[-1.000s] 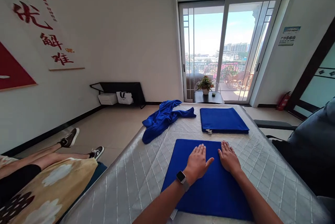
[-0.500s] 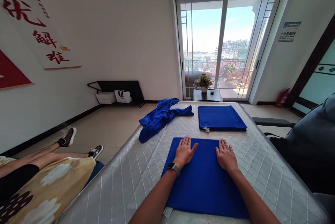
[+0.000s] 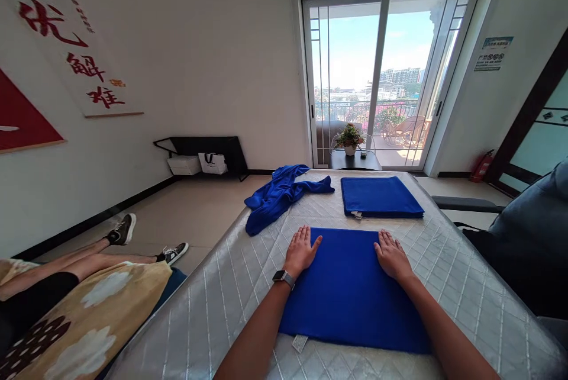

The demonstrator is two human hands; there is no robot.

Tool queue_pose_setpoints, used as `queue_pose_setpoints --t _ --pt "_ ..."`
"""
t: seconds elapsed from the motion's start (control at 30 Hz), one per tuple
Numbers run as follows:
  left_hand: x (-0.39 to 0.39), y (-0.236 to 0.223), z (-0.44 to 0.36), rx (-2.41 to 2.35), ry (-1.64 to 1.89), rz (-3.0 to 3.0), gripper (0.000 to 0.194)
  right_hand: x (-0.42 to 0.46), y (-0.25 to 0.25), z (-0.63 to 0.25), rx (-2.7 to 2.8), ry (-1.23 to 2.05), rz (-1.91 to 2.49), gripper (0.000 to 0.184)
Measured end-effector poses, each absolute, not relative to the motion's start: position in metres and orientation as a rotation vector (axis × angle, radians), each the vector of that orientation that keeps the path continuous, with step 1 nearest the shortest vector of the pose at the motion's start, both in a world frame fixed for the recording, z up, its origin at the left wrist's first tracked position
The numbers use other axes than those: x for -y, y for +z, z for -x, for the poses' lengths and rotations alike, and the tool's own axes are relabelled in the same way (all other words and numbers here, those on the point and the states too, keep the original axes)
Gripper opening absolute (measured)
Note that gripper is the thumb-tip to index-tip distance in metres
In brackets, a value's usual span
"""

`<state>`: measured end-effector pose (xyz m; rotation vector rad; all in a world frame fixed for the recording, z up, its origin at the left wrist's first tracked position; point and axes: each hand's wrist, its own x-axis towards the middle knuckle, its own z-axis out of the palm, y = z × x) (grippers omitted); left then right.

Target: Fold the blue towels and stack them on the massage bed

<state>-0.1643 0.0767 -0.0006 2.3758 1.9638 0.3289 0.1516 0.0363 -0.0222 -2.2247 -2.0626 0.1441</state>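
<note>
Left hand: my left hand (image 3: 302,253) lies palm down over the far left corner of the near blue cloth (image 3: 355,291). Fingers straight and close together, thumb held out to the side; hand open, nothing gripped.
Right hand: my right hand (image 3: 393,258) lies palm down at the far right corner of that cloth. Fingers straight with slight gaps, thumb apart; also open, nothing gripped.
Wrist: a watch (image 3: 283,277) with a grey band on my left wrist, beside the cloth's left edge.
Near blue cloth: flat and folded on the silver quilted mattress (image 3: 222,309), about midway between its left and right edges, on my side. Top surface smooth. My right forearm crosses its near right corner.
Tag: white tag (image 3: 300,343) sticks out past the cloth's near edge, toward the left.
Folded blue stack: layered stack (image 3: 382,196), near the mattress's far right corner, beyond my right hand and apart from the near cloth. White label (image 3: 356,214) at its near left corner.
Crumpled blue cloth: loose, wrinkled cloth (image 3: 279,195) at the far left corner, partly along the left edge.
Beyond far edge: potted plant (image 3: 350,138) on a small black table (image 3: 342,161).
Left of mattress: another person's legs (image 3: 97,263) beside a patterned blanket (image 3: 128,291).
</note>
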Motion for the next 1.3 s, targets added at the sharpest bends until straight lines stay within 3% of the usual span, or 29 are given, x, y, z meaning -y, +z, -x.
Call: queue_pose_setpoints --t 1.3 --pt "-0.0765 -0.0024 0.1651 -1.954 0.356 -2.381 0.083 -0.0358 -0.0238 -0.1551 2.069 0.104 2.238 0.065"
